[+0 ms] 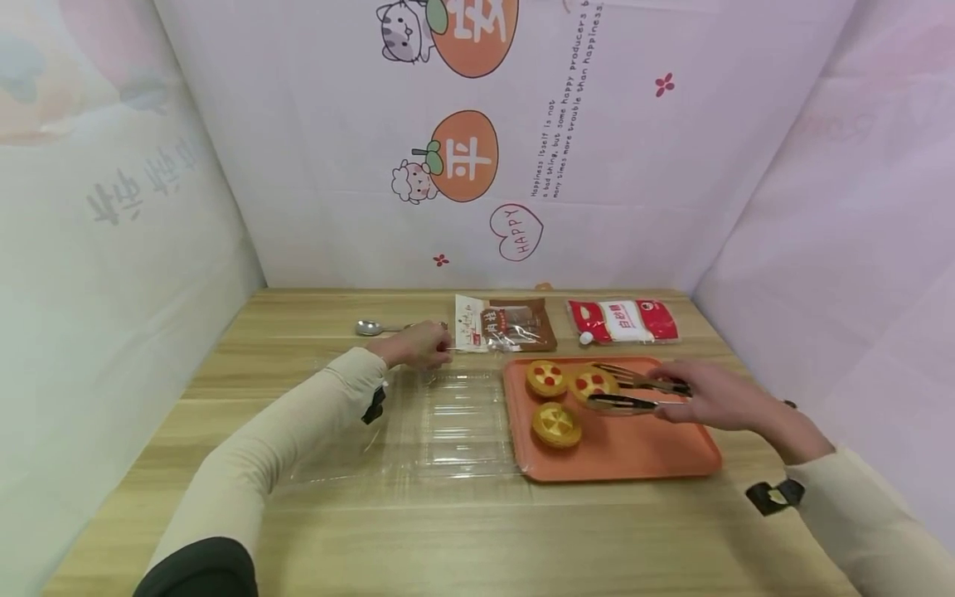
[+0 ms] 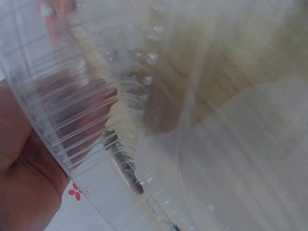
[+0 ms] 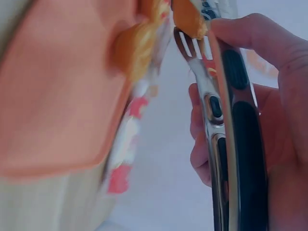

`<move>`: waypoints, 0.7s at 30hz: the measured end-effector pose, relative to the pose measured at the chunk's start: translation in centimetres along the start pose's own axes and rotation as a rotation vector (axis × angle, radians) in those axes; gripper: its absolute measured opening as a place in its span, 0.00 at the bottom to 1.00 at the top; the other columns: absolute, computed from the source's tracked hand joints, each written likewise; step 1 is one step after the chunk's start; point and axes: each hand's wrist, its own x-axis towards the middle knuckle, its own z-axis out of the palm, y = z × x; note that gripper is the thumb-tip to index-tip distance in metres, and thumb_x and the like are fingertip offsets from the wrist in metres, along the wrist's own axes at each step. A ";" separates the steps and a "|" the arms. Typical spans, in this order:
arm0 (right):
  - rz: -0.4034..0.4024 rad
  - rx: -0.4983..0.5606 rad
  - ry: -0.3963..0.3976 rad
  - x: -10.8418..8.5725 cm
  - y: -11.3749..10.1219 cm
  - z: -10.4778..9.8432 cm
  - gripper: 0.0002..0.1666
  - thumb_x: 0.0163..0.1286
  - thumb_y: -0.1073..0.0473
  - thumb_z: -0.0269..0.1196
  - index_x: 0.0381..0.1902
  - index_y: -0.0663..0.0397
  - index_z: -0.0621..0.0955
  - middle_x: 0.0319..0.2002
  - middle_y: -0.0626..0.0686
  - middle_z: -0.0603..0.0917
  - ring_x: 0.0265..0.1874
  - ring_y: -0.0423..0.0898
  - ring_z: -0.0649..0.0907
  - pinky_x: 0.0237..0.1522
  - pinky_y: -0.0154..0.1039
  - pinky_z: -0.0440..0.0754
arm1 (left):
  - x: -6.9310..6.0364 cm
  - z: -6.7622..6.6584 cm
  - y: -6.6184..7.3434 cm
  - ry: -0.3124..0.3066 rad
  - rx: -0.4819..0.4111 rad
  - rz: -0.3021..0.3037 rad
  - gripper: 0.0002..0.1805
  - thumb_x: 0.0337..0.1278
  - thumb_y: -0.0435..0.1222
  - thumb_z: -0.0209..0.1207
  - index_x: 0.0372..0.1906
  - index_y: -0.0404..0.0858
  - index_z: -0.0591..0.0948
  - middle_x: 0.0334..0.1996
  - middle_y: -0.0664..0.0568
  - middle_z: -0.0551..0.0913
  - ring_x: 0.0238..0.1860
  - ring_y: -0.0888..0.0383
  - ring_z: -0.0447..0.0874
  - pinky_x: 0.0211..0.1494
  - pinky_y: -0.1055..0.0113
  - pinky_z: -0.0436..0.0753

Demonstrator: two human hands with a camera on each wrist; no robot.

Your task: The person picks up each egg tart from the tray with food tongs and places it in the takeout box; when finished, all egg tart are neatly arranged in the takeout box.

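Printed backdrop point(image 1: 336, 166) enclosed a wood-grain table point(image 1: 448, 539) on its left, right and far sides. Spread left of centre was a clear plastic container point(image 1: 462, 431), just left of an orange tray point(image 1: 642, 452). Along the far side lay a brown-and-white packet point(image 1: 507, 325) and, to its right, a red-and-white packet point(image 1: 625, 322). The right hand point(image 1: 712, 396) gripped metal tongs point(image 1: 622, 405) over the tray; the left hand point(image 1: 424, 345), fingers curled, appeared to grip the container's far edge. A spoon point(image 1: 367, 328) lay at far left, partly hidden by that hand. Smallest, at the tray's left: the middle tart point(image 1: 594, 383) between the tong tips, the far tart point(image 1: 546, 378) and the near tart point(image 1: 556, 424). Whether the middle tart rested or hung clear could not be told. Judged risks: excess squeeze might have crumbled its crust, a weak one let it slip; a sharp tug might have shifted the light container
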 end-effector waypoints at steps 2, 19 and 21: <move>-0.008 0.001 -0.011 1.4 -1.5 -0.1 0.30 0.61 0.43 0.69 0.54 0.55 0.81 0.49 0.53 0.83 0.43 0.48 0.81 0.42 0.49 0.80 | -0.1 0.0 0.1 -0.005 -0.009 -0.009 0.08 0.63 0.34 0.62 0.28 0.36 0.80 0.21 0.55 0.78 0.22 0.62 0.72 0.26 0.72 0.71; -0.411 -0.100 -0.279 13.5 -13.7 5.3 0.25 0.59 0.50 0.69 0.52 0.56 0.83 0.48 0.54 0.83 0.43 0.48 0.81 0.43 0.45 0.81 | 0.0 -0.1 0.1 0.013 0.007 -0.025 0.09 0.64 0.35 0.62 0.27 0.38 0.80 0.21 0.54 0.78 0.22 0.62 0.73 0.27 0.71 0.72; -0.435 -0.097 -0.297 13.9 -14.0 5.9 0.25 0.58 0.50 0.70 0.51 0.55 0.84 0.47 0.53 0.84 0.42 0.48 0.82 0.43 0.43 0.81 | -0.1 0.0 -0.1 0.007 0.004 -0.038 0.09 0.64 0.36 0.62 0.27 0.39 0.80 0.22 0.54 0.78 0.22 0.62 0.74 0.27 0.72 0.73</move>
